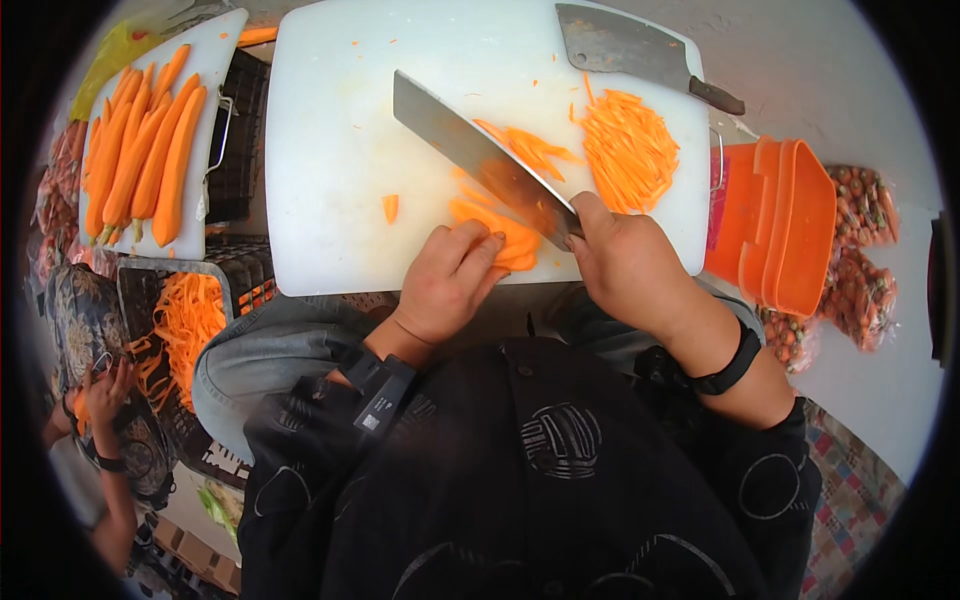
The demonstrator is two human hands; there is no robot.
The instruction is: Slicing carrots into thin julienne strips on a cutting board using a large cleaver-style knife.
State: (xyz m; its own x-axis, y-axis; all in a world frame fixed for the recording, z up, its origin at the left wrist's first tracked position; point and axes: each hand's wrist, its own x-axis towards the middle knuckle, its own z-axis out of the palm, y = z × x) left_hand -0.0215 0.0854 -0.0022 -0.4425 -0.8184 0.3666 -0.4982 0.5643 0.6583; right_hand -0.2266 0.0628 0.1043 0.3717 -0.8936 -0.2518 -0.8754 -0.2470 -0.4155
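Observation:
My right hand [626,259] grips the handle of a wide-bladed kitchen knife [480,150], whose blade slants up and left across the white cutting board [330,187]. Under the fingers of my left hand [451,274] lies a stack of carrot slices [514,244], fingertips pressed on its near left side. The blade stands just past the slices; whether it touches them I cannot tell. Beyond the blade are loose carrot strips [536,150], and to their right a heap of carrot shreds [630,150]. One small carrot piece [390,208] sits apart on the left.
A cleaver [630,49] rests at the board's far right corner. Peeled carrots [142,150] lie on another board at left, above a black crate of peelings [187,330]. Orange tubs [787,225] and bagged carrots [859,292] stand at right. Another person's hand [109,390] shows lower left.

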